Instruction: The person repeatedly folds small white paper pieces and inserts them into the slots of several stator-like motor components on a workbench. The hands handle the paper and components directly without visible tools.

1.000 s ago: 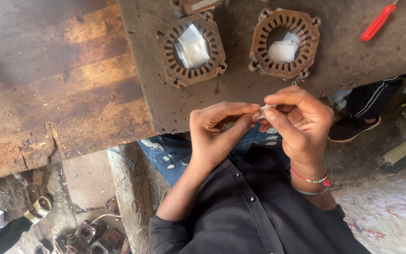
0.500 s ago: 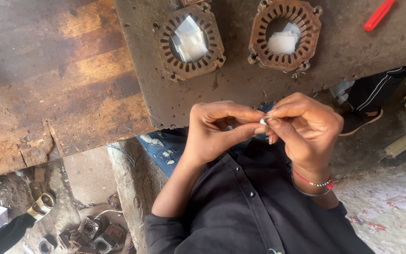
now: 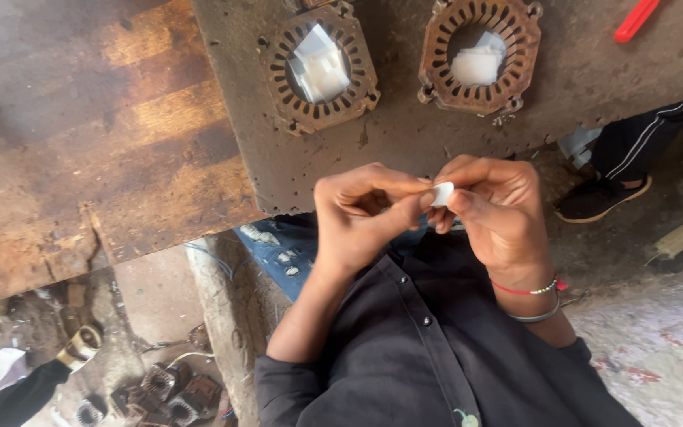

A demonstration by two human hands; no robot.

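Both hands are pinching one small white paper slip [image 3: 442,193] between them, left hand [image 3: 361,209] and right hand [image 3: 492,202] meeting fingertip-close for control, with two rusty stators [image 3: 319,67] sitting just beyond on the bench [image 3: 120,142].

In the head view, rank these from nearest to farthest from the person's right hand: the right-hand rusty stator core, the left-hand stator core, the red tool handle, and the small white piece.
1. small white piece: pinched between the fingertips of the right hand and the left hand.
2. right-hand stator core: directly above the hand on the metal plate.
3. left-hand stator core: up and to the left.
4. red tool handle: top right corner.
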